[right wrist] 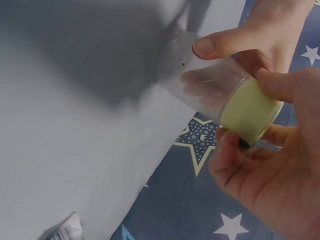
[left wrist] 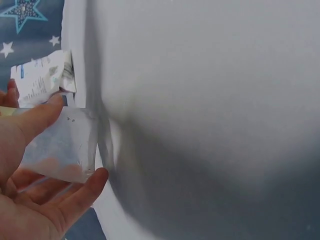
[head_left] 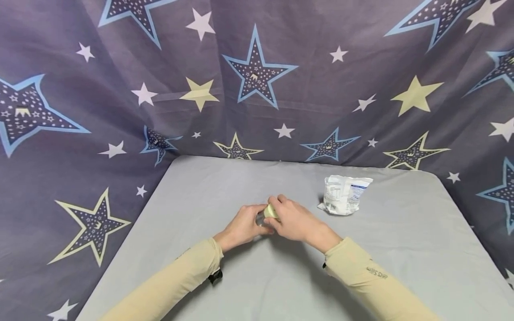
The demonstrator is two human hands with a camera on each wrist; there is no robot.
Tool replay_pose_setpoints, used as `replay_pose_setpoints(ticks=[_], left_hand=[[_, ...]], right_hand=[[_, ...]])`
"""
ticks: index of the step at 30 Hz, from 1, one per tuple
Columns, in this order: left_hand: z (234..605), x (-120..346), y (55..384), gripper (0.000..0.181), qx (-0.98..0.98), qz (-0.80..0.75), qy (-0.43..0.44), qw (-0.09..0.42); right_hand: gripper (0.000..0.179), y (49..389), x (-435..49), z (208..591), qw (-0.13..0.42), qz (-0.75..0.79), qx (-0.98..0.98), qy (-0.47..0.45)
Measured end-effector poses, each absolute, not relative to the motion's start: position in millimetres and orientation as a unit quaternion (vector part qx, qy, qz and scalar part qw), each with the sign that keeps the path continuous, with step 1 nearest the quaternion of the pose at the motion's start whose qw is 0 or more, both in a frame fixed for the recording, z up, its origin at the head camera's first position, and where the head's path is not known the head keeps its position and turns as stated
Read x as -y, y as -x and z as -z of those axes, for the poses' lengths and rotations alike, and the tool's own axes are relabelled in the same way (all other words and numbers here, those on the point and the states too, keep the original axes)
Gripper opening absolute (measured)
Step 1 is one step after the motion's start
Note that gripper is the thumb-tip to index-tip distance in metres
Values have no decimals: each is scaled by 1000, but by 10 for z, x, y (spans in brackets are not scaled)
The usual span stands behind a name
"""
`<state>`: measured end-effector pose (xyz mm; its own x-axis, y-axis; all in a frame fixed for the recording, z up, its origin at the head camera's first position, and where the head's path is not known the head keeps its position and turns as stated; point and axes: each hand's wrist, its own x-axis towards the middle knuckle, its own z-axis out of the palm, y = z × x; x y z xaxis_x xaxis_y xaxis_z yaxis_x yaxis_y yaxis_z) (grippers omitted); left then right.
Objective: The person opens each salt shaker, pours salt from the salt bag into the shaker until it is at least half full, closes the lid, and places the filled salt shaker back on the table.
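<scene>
Over the middle of the table, both hands are on one clear container with a pale yellow-green lid [right wrist: 250,111]. My left hand [head_left: 243,224] grips the see-through body [left wrist: 62,142], thumb on one side and fingers round the other. At the lid end, my right hand [head_left: 296,219] holds the lid between thumb and fingers. The container is tilted, its bottom pointing away from the right hand. No contents show through the clear wall apart from a few small dark specks. A small dark piece [right wrist: 244,143] shows by the right fingertips at the lid's edge.
A crumpled white pouch with printed text [head_left: 345,195] stands on the grey-covered table [head_left: 225,187], to the right and beyond the hands. Behind and beside the table hangs a dark curtain with stars [head_left: 281,58].
</scene>
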<state>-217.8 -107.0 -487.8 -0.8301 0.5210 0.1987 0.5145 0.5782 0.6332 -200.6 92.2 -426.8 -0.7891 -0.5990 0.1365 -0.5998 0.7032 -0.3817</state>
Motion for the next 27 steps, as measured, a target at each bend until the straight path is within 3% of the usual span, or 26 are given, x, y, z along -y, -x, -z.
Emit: replay_pose_setpoints(ticks=[9,27], left_hand=[[4904,1080,2164,52,-885,-363,-291,5],[4895,1089,2174,54,-889,-354,-291,-2]], right_hand=[[47,2003,-911,4292,4,-207,945,-252],[44,1983,-902,4211,37,-189,934,-302]])
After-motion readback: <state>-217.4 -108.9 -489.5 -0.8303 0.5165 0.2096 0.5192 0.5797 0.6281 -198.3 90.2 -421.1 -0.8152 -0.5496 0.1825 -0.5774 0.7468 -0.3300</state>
